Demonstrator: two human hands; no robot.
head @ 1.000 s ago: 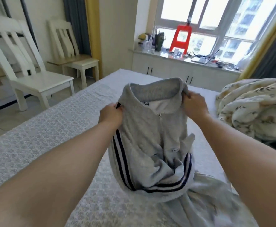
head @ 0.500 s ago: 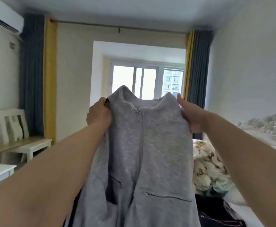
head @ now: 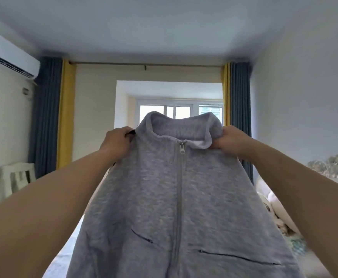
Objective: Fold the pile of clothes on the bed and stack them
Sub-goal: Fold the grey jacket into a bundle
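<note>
Before the window (head: 179,111), held up at arm's length, hangs the grey zip jacket (head: 176,197), front facing the wearer of the camera, zipper closed to the base of the stand-up collar and two slanted pocket zips visible low on the panels. Left hand (head: 117,142) grips the jacket at the shoulder left of the collar, fingers curled over the fabric; right hand (head: 231,140) grips the opposite shoulder, bunching the collar's edge under curled fingers. Compared with half a second earlier, the jacket is raised higher and spread wider, its front hanging flatter, and the view has tilted upward, so more ceiling shows and less of what lies below the jacket. Left of the jacket stand blue and yellow curtains (head: 51,117), an air conditioner (head: 9,61) high on the wall, and a white chair (head: 17,177). Right of the jacket, a patterned quilt (head: 280,219) lies partly hidden behind the forearm.
</note>
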